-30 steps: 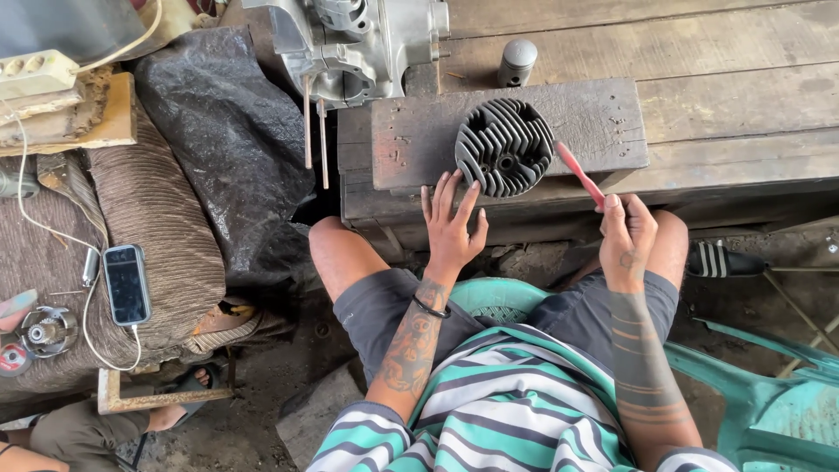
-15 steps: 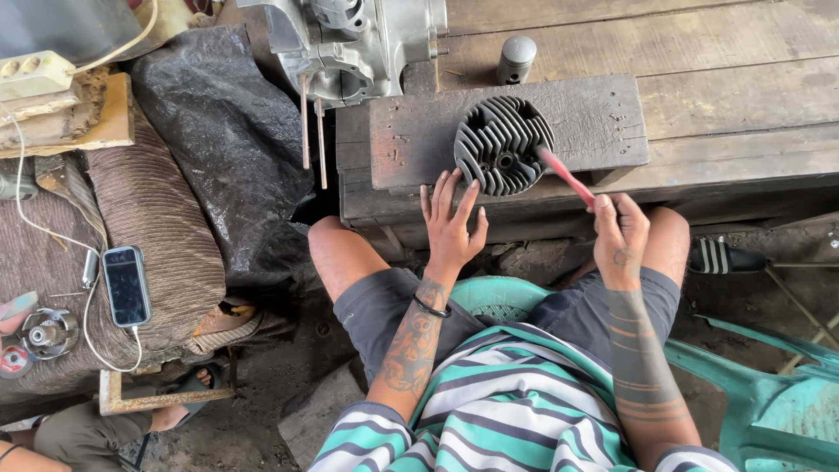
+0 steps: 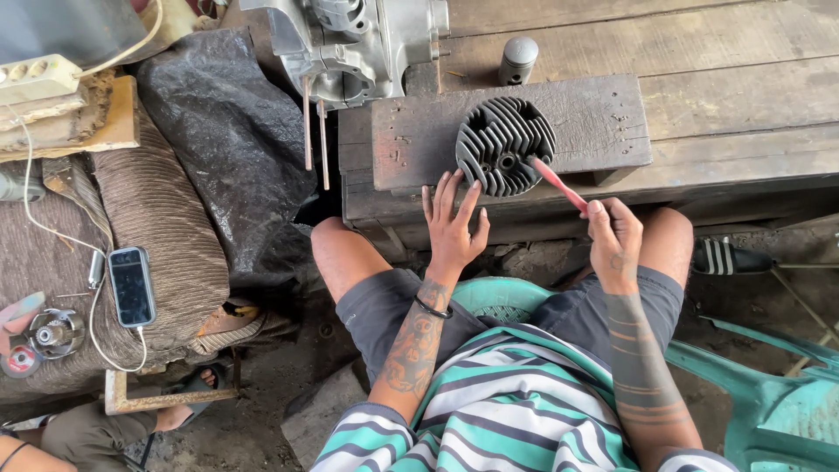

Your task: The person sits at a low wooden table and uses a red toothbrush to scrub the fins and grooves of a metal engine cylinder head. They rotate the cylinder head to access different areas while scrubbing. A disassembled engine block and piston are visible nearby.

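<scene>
A round grey finned engine cylinder head [image 3: 504,144] lies on a dark wooden block [image 3: 594,114] at the bench's near edge. My left hand [image 3: 453,223] rests flat with fingers spread against the block, its fingertips touching the head's lower left rim. My right hand [image 3: 614,240] grips a red toothbrush [image 3: 559,184] by its handle. The brush's tip rests on the lower right fins of the head.
A silver engine case [image 3: 350,39] and a small grey piston [image 3: 517,59] stand on the plank bench [image 3: 725,79] behind the block. At left lie a phone [image 3: 133,286] on a cable, a power strip [image 3: 37,77] and black plastic sheeting [image 3: 227,140]. Another person's sandalled foot [image 3: 188,385] shows at lower left. A green plastic chair [image 3: 778,411] holds me.
My right hand has moved left and toward the cylinder head, bringing the brush tip from beside its right rim onto the fins. My left hand has stayed put.
</scene>
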